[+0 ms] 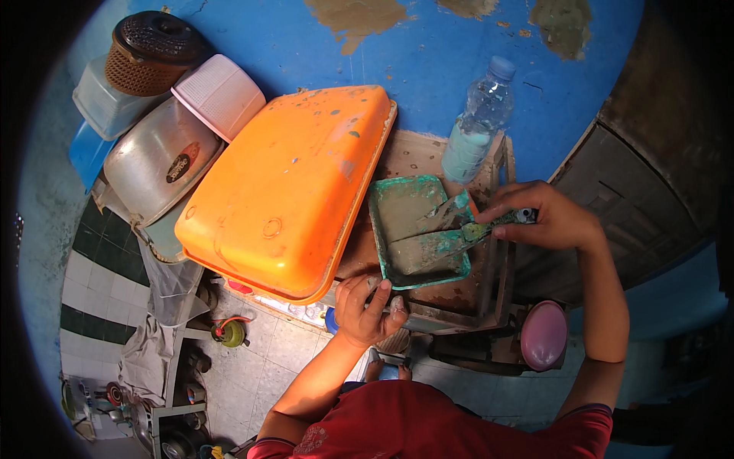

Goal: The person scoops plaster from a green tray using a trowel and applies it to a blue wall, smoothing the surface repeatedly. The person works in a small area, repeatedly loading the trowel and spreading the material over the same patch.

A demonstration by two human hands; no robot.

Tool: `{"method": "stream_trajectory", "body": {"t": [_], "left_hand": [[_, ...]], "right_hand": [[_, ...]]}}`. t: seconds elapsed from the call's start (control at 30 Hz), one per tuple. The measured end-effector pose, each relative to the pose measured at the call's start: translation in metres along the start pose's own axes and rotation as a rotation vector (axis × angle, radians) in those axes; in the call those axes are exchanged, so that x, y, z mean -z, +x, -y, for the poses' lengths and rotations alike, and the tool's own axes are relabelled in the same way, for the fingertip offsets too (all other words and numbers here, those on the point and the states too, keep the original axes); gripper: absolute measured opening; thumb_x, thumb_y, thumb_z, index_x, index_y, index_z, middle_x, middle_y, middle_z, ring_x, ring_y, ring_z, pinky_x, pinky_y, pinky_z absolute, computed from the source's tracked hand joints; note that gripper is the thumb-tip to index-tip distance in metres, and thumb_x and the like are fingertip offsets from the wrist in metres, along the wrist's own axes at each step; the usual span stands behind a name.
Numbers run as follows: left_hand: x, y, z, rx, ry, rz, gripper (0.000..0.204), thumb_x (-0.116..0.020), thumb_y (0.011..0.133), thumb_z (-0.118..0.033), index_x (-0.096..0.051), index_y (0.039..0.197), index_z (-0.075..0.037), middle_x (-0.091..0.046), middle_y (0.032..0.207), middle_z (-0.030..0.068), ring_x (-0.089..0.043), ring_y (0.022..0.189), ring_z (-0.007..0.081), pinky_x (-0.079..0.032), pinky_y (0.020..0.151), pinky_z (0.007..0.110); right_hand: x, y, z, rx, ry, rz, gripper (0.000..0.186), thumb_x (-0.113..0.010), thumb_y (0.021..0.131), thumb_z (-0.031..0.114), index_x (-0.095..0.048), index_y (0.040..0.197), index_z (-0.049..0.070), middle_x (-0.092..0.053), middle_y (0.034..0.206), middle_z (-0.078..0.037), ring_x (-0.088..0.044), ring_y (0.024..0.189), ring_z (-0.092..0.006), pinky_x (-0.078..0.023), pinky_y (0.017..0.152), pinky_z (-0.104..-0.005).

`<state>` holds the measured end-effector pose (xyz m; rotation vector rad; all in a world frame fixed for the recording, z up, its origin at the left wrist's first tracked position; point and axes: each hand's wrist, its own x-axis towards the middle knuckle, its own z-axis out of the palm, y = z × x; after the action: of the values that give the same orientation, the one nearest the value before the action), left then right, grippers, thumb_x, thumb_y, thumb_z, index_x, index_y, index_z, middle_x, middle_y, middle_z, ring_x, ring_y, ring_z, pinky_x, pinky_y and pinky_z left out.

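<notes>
Hidden, cropped and unclear parts

The orange tub (pixel 287 187) is covering the desk's (pixel 417 153) left part and the near-left rim of the green tray (pixel 419 229). The right hand (pixel 552 218) is wrapping the tool handle (pixel 511 219), hiding most of it. The left hand's (pixel 365 310) fingers (pixel 376 294) are hiding the tray's near corner. The items on the floor (pixel 267 359) at the near left are looking too small to tell.

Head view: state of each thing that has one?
Green tray: upright, holds grey-green paste.
Putty knife: paste-smeared, blade in tray, held by right hand.
Left hand: grips tray's near edge.
Orange tub: upside down.
Plastic bottle: capped, upright, partly filled.
</notes>
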<state>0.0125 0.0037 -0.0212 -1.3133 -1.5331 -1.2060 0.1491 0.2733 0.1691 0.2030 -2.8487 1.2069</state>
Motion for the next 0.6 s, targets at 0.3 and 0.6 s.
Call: {"method": "stream_trajectory", "body": {"t": [0.3, 0.6], "left_hand": [[0.001, -0.001, -0.001, 0.009, 0.004, -0.003, 0.045, -0.071, 0.081, -0.026, -0.063, 0.121, -0.007, -0.060, 0.107, 0.0120, -0.062, 0.087, 0.0300, -0.050, 0.076, 0.041], [0.000, -0.002, -0.001, 0.017, -0.012, -0.010, 0.046, -0.071, 0.080, -0.026, -0.065, 0.121, -0.006, -0.060, 0.108, 0.0113, -0.061, 0.089, 0.0298, -0.049, 0.077, 0.041]], "right_hand": [[0.003, -0.001, 0.015, -0.017, -0.006, 0.022, 0.028, -0.073, 0.089, 0.012, -0.072, 0.117, 0.007, -0.069, 0.114, -0.012, -0.064, 0.109, -0.0222, -0.048, 0.097, -0.0342], [-0.002, -0.013, 0.016, -0.141, 0.070, -0.077, 0.026, -0.070, 0.093, 0.014, -0.072, 0.117, 0.006, -0.071, 0.101, -0.004, -0.062, 0.090, -0.0101, -0.050, 0.082, -0.0273]]}}
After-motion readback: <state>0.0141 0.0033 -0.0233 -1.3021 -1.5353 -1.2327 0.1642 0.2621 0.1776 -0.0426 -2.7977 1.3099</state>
